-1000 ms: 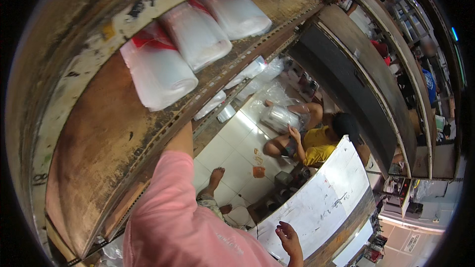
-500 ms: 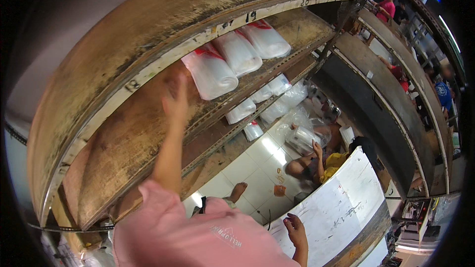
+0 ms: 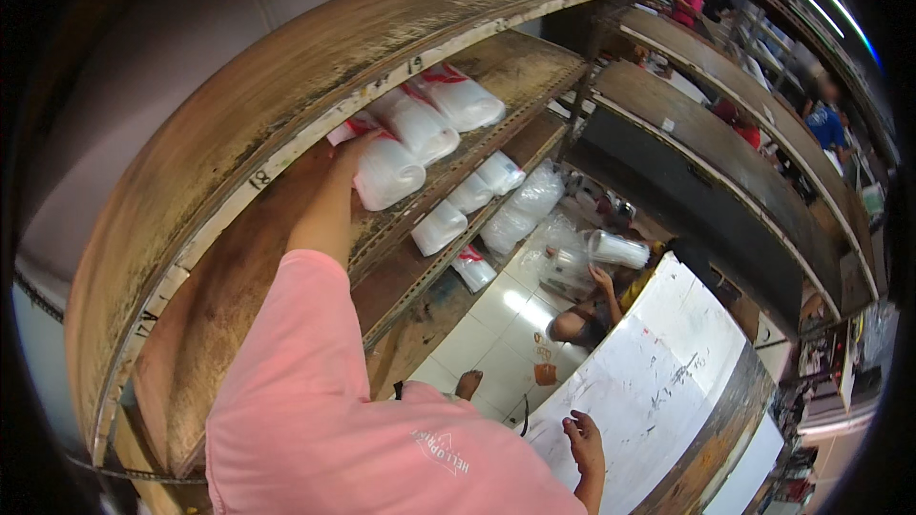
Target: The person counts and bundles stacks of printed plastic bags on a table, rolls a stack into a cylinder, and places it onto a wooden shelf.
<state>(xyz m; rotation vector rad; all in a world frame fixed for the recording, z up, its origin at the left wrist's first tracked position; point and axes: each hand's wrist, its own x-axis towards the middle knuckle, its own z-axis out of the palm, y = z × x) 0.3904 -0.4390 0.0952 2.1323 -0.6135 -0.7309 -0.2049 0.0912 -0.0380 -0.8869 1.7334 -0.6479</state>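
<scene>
Three rolled bundles of clear plastic bags with red ends lie side by side on the middle wooden shelf [image 3: 277,229]. My left arm reaches across that shelf, and my left hand [image 3: 357,151] is at the back of the nearest bundle [image 3: 391,176]. Its fingers are hidden behind the plastic, so its grip does not show. The second bundle [image 3: 416,124] and the third bundle [image 3: 461,100] lie farther along. Low on my right, my right hand [image 3: 585,442] hangs by the white tabletop [image 3: 658,353], fingers loosely bent and apart, holding nothing I can see.
More plastic bundles [image 3: 469,193] lie on the shelf below. On the tiled floor [image 3: 482,329] beyond the tabletop, a seated person in yellow [image 3: 634,288] handles a clear plastic roll [image 3: 618,249]. Another shelf rack [image 3: 706,133] stands to the right, with people beyond it.
My left hand has moved forward from open shelf space to the back of the nearest bundle. My view has shifted. The seated person has lifted the plastic roll.
</scene>
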